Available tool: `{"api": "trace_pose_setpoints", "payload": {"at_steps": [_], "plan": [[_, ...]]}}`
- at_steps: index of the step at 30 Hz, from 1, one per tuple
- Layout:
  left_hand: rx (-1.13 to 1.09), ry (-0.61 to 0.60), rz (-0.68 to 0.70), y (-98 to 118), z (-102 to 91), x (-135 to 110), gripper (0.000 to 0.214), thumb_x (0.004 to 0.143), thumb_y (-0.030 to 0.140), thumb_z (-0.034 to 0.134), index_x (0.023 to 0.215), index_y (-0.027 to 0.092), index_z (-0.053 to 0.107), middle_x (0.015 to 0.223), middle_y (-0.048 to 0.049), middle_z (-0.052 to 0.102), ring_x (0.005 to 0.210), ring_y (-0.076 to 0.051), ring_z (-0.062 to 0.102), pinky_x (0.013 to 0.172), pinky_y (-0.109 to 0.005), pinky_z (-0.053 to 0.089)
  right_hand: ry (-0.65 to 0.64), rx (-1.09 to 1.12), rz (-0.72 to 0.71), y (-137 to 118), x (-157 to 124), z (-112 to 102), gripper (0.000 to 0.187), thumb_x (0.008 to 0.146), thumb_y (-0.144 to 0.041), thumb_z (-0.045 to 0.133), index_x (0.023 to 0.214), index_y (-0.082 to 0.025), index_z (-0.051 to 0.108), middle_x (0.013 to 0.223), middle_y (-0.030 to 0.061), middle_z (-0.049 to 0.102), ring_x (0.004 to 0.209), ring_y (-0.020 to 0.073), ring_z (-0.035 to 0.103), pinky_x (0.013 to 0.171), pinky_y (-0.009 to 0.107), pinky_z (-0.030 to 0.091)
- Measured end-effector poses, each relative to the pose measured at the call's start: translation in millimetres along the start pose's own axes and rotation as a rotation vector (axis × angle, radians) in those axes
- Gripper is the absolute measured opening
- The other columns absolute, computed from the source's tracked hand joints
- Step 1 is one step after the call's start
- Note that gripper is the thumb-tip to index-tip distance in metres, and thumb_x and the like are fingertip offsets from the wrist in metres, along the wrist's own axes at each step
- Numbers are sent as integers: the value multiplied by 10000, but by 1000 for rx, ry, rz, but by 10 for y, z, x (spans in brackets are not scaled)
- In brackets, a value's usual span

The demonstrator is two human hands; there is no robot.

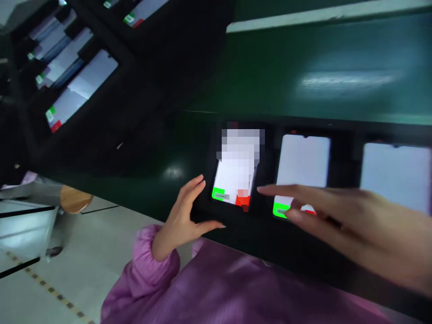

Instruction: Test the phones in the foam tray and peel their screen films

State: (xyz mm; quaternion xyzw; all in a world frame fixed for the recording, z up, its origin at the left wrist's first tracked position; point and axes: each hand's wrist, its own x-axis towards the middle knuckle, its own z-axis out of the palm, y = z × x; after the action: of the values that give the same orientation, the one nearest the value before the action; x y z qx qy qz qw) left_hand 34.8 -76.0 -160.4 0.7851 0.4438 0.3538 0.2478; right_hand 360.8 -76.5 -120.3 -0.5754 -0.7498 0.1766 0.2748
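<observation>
My left hand [184, 216] is open, its fingers and thumb spread around the lower left corner of a black holder [205, 198] that carries a lit phone [232, 180]. This phone's screen is white with a green and a red block at its bottom. My right hand [340, 220] reaches in from the right with fingers stretched out, the index tip near the first phone's lower right corner. It passes over the bottom of a second lit phone [303, 159]. A third lit phone [394, 173] stands further right. Both sleeves are pink.
The phones sit in a black tray row on a dark green conveyor [286, 81]. More lit phones in black trays [81, 85] lie at the upper left. A round wooden stool [74, 199] and a pale floor with a striped line are at the lower left.
</observation>
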Motion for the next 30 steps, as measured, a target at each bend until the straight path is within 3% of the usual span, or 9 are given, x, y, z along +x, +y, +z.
{"api": "trace_pose_setpoints", "payload": {"at_steps": [3, 8, 13, 17, 19, 21, 23, 26, 30], "plan": [[133, -30, 74, 107, -88, -54, 896, 939, 446, 879, 1686, 349, 394, 1588, -154, 592, 1457, -340, 633, 1163, -542, 617, -4, -120, -63, -109, -228, -134, 362, 1094, -554, 645, 1304, -280, 753, 1603, 111, 597, 1218, 290, 647, 953, 482, 542], [428, -79, 118, 207, -85, -20, 707, 955, 434, 855, 1591, 367, 552, 1721, -141, 426, 1559, -444, 490, 1253, -641, 498, 83, -288, -207, -79, -641, -452, 255, 1111, -303, 593, 1310, -247, 742, 1541, 118, 642, 1300, 327, 633, 1006, 486, 504], [354, 54, 126, 369, 29, 61, 926, 912, 363, 910, 1699, 343, 422, 1603, -143, 556, 1480, -409, 573, 1283, -664, 462, 214, -526, 21, 210, -1203, -606, 287, 1117, -291, 541, 1316, -264, 746, 1585, 127, 603, 1345, 395, 598, 1030, 559, 450], [381, 37, 212, 502, 196, 135, 857, 920, 255, 892, 1671, 331, 485, 1502, -141, 637, 1402, -401, 633, 1339, -734, 341, 422, -485, 186, 438, -1556, -702, 404, 1100, -241, 503, 1437, -334, 707, 1567, 78, 620, 1340, 368, 608, 1066, 561, 455], [410, 37, 265, 547, 305, 193, 850, 922, 256, 889, 1670, 326, 493, 1471, -142, 661, 1378, -402, 647, 1364, -753, 266, 444, -536, 272, 525, -1678, -789, 380, 1098, -239, 502, 1383, -321, 740, 1585, 74, 607, 1363, 395, 594, 1074, 591, 455], [448, 43, 297, 560, 423, 277, 866, 927, 279, 887, 1685, 342, 472, 1454, -130, 678, 1377, -395, 648, 1391, -756, 170, 411, -569, 322, 600, -1745, -890, 346, 1097, -243, 511, 1326, -306, 762, 1628, 72, 575, 1377, 416, 588, 1073, 620, 457], [496, 71, 312, 533, 523, 383, 873, 937, 308, 878, 1697, 349, 450, 1467, -123, 680, 1409, -398, 630, 1401, -750, 107, 494, -531, 309, 676, -1749, -992, 385, 1098, -199, 474, 1340, -299, 757, 1587, 82, 611, 1334, 398, 623, 1072, 623, 463], [544, 122, 269, 487, 576, 507, 843, 968, 340, 836, 1705, 340, 427, 1559, -139, 632, 1479, -420, 580, 1378, -754, 168, 625, -453, 251, 787, -1662, -1113, 446, 1099, -154, 412, 1343, -294, 758, 1431, 92, 702, 1248, 365, 667, 1055, 599, 475], [643, -4, -2, 662, 499, 383, 738, 1061, 395, 676, 1728, 414, 362, 1751, -172, 422, 1604, -549, 385, 1216, -960, 169, 370, -541, 285, 742, -1554, -1088, 411, 1120, -319, 459, 1447, -316, 708, 1560, 131, 608, 1312, 434, 614, 971, 629, 536]]}}
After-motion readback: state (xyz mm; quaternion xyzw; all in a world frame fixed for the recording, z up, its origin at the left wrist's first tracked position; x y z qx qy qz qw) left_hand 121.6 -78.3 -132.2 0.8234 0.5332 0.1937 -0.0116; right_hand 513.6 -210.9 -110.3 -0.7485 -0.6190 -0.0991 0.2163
